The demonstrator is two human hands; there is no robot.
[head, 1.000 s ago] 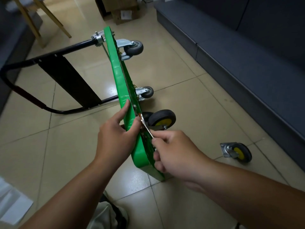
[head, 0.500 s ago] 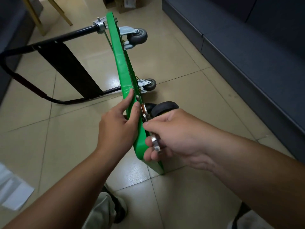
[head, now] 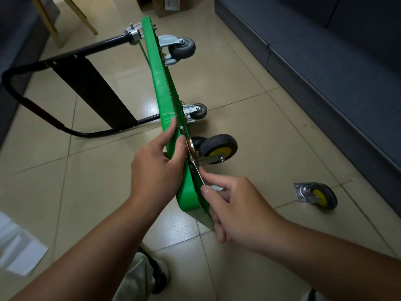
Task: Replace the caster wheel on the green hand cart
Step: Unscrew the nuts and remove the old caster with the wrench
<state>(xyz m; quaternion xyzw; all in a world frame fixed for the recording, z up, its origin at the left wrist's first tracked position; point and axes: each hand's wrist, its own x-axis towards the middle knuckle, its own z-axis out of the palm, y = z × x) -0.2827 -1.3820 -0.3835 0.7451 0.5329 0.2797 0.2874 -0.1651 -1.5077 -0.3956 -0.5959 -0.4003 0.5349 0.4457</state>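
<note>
The green hand cart (head: 161, 83) stands on its side edge on the tiled floor, its wheels facing right. My left hand (head: 157, 170) grips the near part of the deck, thumb on the underside rim. A yellow-hubbed caster (head: 218, 147) sits against the underside there. My right hand (head: 234, 205) pinches a small metal part at that caster's mounting plate (head: 195, 168); what the part is I cannot tell. A second yellow-hubbed caster (head: 315, 195) lies loose on the floor to the right.
Two grey casters (head: 183, 47) (head: 198, 110) stay fixed farther along the deck. The black folding handle (head: 65, 88) lies on the floor at left. A dark sofa (head: 325, 68) runs along the right. White paper (head: 19, 255) lies lower left, wooden legs and boxes at the back.
My right hand dropped from in front of the mounted caster to the lower end of its plate, uncovering the wheel. The view shifted, so the loose caster shows again. My left hand kept its grip.
</note>
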